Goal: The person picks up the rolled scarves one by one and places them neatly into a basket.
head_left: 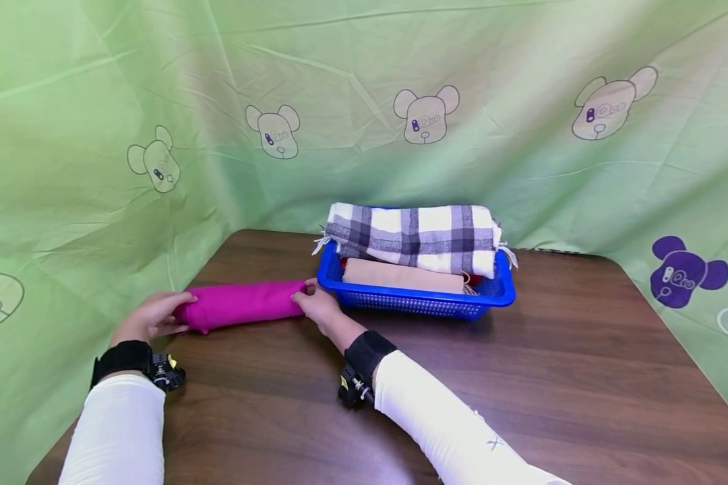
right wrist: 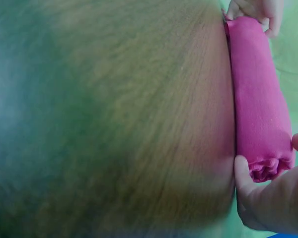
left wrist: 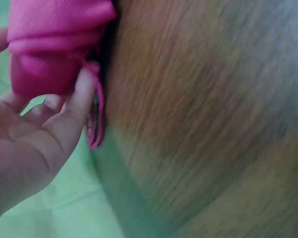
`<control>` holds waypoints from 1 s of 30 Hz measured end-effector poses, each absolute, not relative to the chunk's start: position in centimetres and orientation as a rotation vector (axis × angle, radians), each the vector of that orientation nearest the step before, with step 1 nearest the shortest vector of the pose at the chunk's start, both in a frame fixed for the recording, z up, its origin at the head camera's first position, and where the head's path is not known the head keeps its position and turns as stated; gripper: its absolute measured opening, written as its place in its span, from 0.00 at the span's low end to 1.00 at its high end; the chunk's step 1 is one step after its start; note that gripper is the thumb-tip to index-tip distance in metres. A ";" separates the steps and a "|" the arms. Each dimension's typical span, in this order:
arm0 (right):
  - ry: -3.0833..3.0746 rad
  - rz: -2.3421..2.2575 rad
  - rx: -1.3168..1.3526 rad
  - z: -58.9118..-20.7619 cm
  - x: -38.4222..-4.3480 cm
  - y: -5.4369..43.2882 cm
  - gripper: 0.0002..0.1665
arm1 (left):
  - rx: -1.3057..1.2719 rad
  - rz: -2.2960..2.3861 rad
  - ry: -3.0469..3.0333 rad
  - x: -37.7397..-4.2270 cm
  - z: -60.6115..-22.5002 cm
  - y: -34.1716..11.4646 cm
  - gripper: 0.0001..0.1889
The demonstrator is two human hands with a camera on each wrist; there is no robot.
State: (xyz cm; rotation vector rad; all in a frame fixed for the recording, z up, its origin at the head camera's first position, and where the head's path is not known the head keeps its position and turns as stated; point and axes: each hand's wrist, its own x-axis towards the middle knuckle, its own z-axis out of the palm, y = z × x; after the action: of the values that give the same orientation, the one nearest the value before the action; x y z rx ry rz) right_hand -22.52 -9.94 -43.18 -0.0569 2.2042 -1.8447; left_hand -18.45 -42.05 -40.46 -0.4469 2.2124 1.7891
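A magenta scarf, rolled into a long cylinder, lies across the left part of the table, with a thin loose strand at its left end. My left hand grips that left end, thumb on one side and fingers on the other. At the opposite end my right hand pinches the roll between thumb and fingers. In the right wrist view the coiled layers of the scarf show beside the right thumb. The left wrist view has the left hand curled around the bundled end.
Just right of my right hand stands a blue plastic basket. A folded black-and-white plaid scarf with fringes lies over its back, and a rolled beige scarf in front. Some red cloth shows beneath. Green printed curtain surrounds the brown wooden table.
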 end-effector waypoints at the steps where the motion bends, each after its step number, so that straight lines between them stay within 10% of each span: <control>1: 2.236 -1.822 -0.051 -43.1 -22.5 -9.9 0.30 | -0.443 1.788 2.199 -18.4 -40.4 -42.2 0.03; 12: 2.139 -1.817 -0.133 -43.0 -22.5 -9.9 0.38 | -0.412 1.767 2.201 -17.8 -40.1 -41.4 0.44; 20: 1.961 -1.936 -0.081 -42.9 -22.3 -9.8 0.24 | -0.396 1.739 2.276 -17.5 -40.6 -41.7 0.35; 26: 1.856 -1.989 -0.041 -43.1 -22.1 -9.6 0.20 | -0.385 1.806 2.232 -17.3 -40.9 -42.1 0.04; 30: 1.786 -2.018 -0.016 -43.0 -22.0 -9.4 0.20 | -0.382 1.819 2.217 -17.2 -41.0 -42.1 0.09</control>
State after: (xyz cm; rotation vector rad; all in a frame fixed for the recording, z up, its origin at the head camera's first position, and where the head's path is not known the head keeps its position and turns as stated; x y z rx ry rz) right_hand -21.99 -9.38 -43.00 -0.0161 1.7864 -2.0183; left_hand -17.23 -42.14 -41.04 -0.3817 2.2168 1.8186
